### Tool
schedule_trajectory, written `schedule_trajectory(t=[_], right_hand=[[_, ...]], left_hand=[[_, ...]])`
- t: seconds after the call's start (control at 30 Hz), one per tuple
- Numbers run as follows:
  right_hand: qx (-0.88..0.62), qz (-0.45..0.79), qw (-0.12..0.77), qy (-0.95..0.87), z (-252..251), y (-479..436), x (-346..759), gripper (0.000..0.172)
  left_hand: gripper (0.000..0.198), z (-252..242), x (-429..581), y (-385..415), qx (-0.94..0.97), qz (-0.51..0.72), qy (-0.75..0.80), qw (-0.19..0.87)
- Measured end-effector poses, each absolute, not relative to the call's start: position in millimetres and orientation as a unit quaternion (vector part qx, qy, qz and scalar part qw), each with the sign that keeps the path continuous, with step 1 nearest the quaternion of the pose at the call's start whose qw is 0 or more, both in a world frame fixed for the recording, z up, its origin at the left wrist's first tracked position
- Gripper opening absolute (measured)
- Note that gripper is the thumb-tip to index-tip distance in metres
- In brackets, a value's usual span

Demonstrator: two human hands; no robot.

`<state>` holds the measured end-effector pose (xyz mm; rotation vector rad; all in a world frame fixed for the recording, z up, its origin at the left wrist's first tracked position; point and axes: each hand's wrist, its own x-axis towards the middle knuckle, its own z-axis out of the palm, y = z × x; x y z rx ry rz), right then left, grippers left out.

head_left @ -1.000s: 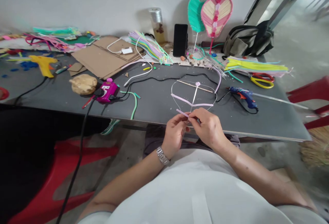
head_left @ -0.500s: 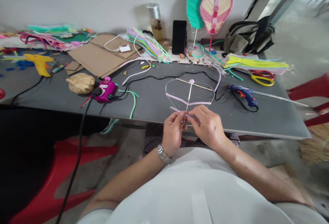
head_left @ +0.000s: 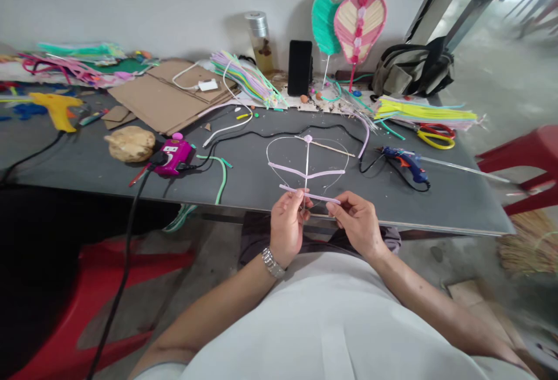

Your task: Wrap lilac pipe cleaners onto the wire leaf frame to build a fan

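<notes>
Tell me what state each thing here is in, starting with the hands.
Left hand: pinching the pale pink strip.
Right hand: fingers beside the strip, hold unclear.
Wire frame: rounded outline, pink strip fixed across it.
Blue glue gun: lying on the table.
Black phone: standing upright.
Bottle: upright, silver cap on.

Far right, a grey backpack [head_left: 412,69] by the wall; nearer, red-and-yellow scissors [head_left: 436,139] and a blue glue gun [head_left: 405,162] on the dark worktable [head_left: 453,211]; left, flattened cardboard [head_left: 161,92] and a yellow glue gun [head_left: 56,110].
</notes>
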<state>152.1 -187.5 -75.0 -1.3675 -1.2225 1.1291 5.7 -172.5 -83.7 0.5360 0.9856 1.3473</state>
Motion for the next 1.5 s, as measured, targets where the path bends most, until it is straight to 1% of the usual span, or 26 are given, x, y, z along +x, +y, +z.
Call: schedule_trajectory(t=[0.23, 0.33, 0.47, 0.77, 0.97, 1.23, 1.5], right_hand=[[-0.505, 0.545, 0.544, -0.390, -76, -179, 144, 0.036], [-0.498, 0.550, 0.557, -0.373, -77, -178, 143, 0.034], [-0.508, 0.525, 0.565, -0.383, -79, -180, 142, 0.031], [-0.538, 0.509, 0.559, -0.372, -83, -178, 137, 0.038], [-0.538, 0.506, 0.570, -0.360, -86, -176, 139, 0.037], [-0.523, 0.525, 0.556, -0.376, -87, -176, 142, 0.033], [-0.529, 0.515, 0.548, -0.393, -89, -177, 142, 0.031]], left_hand=[[0.034, -90, 7, -173, 0.245, 0.595, 0.441, 0.626], [0.035, -91, 7, -173, 0.248, 0.593, 0.446, 0.622], [0.035, -90, 8, -174, 0.253, 0.588, 0.450, 0.623], [0.035, -91, 8, -176, 0.250, 0.593, 0.450, 0.619], [0.037, -91, 8, -175, 0.251, 0.592, 0.453, 0.618], [0.039, -92, 9, -175, 0.247, 0.596, 0.447, 0.619], [0.037, -93, 8, -175, 0.248, 0.593, 0.456, 0.615]])
